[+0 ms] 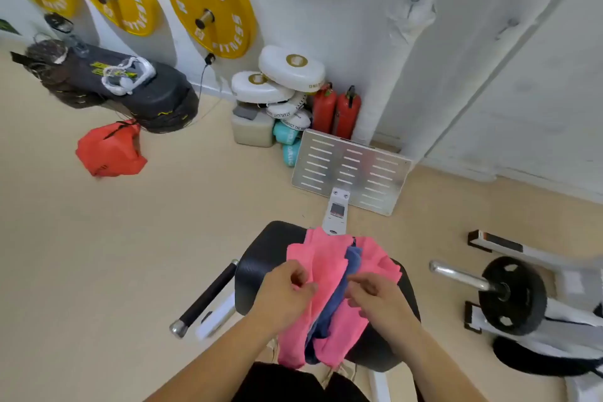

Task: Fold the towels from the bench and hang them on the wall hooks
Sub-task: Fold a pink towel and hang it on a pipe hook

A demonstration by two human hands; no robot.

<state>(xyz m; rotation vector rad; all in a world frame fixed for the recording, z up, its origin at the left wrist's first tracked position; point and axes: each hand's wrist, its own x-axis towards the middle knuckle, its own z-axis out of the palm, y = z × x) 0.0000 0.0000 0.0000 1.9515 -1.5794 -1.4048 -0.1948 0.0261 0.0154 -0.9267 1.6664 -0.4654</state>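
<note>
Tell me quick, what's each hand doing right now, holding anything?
Left hand: pinching the edge of the pink towel.
Right hand: fingers curled beside the blue towel; whether it grips cloth cannot be told.

Both bare forearms extended forward and converging, left hand (287, 292) back up, fingers curled, thumb and fingertips pinching the pink towel (326, 258), right hand (378, 302) just beside it, knuckles up, fingers curled into the same fabric
</note>
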